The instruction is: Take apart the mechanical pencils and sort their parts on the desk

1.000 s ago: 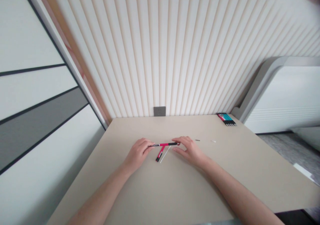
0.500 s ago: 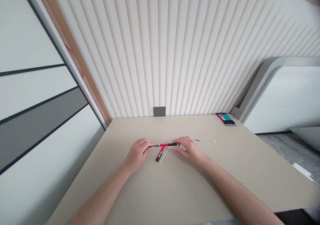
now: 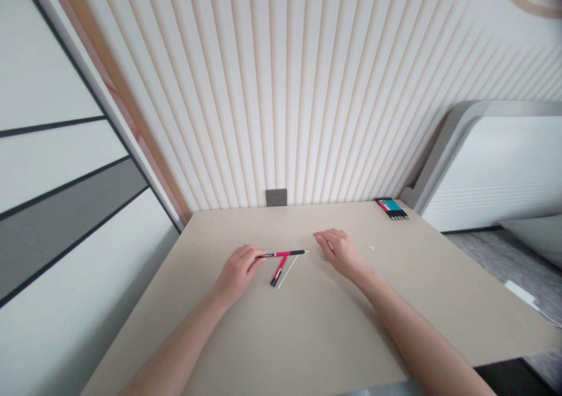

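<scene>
My left hand (image 3: pixel 237 273) pinches the end of a red-and-black pen (image 3: pixel 283 253), held level above the table, with a thin white tip sticking out at its right end. Apart from the pen, to its right, my right hand (image 3: pixel 340 252) has thumb and fingers drawn together. A small pale bit shows at those fingers, too small to name. Under the pen lie a red-and-black pen part (image 3: pixel 278 272) and a thin white stick (image 3: pixel 287 272), side by side at a slant.
Several pens (image 3: pixel 392 208), teal and red with black ends, lie in a row at the table's back right corner. A tiny white piece (image 3: pixel 371 247) rests right of my right hand. Behind the table (image 3: pixel 272 337) stands a ribbed wall with a dark socket (image 3: pixel 276 197).
My right hand has come off the pen's right end and moved right, baring the white tip. A small dark piece seen on the table earlier is now out of sight. My left hand keeps its hold.
</scene>
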`<state>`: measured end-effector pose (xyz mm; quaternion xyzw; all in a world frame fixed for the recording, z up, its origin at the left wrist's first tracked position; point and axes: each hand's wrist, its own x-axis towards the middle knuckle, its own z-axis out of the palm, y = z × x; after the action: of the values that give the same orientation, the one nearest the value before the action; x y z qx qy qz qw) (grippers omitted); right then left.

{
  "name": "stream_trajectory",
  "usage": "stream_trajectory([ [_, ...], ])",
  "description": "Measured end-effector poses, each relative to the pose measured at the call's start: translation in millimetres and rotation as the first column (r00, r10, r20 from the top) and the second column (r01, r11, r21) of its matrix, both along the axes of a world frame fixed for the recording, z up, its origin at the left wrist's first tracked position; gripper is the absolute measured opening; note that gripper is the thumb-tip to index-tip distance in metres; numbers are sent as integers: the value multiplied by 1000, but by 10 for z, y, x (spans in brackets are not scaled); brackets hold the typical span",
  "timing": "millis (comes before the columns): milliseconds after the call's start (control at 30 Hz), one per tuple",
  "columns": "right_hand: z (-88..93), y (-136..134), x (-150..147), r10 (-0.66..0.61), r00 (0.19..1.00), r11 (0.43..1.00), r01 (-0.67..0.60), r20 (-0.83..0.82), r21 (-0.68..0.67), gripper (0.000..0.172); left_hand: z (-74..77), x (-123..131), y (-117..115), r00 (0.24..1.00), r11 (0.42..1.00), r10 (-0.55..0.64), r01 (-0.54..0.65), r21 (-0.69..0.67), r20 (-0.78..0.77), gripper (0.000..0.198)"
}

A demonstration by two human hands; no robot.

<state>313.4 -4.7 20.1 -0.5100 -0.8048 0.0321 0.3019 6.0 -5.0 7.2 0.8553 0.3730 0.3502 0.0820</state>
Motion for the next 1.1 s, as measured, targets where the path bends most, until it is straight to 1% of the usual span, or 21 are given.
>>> stream_trajectory([
  [67,30,81,185,-179,983,983,180,-27,25,36,-7,-3,4,1000,1000,16,-16,-11,1,12],
  [100,43,115,275,-245,969,969,246,-29,23,36,-11,-4,6,1000,1000,21,-21,-17,-1,12],
  [133,56,142,355,-288,957,957,288,-22,8,36,-13,-6,8,1000,999,23,-23,-21,-2,12],
  [200,77,171,470,-317,948,947,318,10,-42,36,-17,-9,12,1000,999,21,-21,-26,-5,12],
  [267,98,169,514,-289,956,950,292,43,-114,34,-18,-12,16,1000,999,19,-19,-28,-10,12],
  [333,119,144,502,-233,970,951,243,74,-194,31,-16,-16,18,1000,999,23,-24,-31,-12,12],
  [433,145,91,442,-164,976,933,200,139,-299,26,-13,-21,20,999,999,30,-30,-45,-15,12],
  [633,140,51,381,-92,962,888,197,259,-416,19,-15,-13,16,999,999,31,-31,-37,-6,12],
  [700,123,52,388,-72,960,874,192,272,-446,17,-11,-9,12,999,999,32,-32,-35,-4,12],
  [800,110,49,414,-48,964,873,168,262,-458,15,-7,-7,9,999,999,38,-38,-37,4,12],
  [867,119,46,428,-39,974,877,140,221,-460,15,-9,-10,9,999,998,45,-44,-41,14,12],
  [933,141,45,419,-46,992,891,93,115,-445,18,-14,-12,11,998,998,54,-53,-43,30,11],
  [1000,158,44,366,-68,995,919,36,-68,-394,22,-20,-14,11,997,997,60,-58,-46,46,11],
  [1033,160,42,322,-78,981,933,10,-177,-361,23,-22,-13,9,997,997,59,-57,-46,54,11],
  [1100,140,31,207,-76,923,948,-50,-377,-314,26,-22,-11,5,996,998,54,-52,-41,69,11],
])
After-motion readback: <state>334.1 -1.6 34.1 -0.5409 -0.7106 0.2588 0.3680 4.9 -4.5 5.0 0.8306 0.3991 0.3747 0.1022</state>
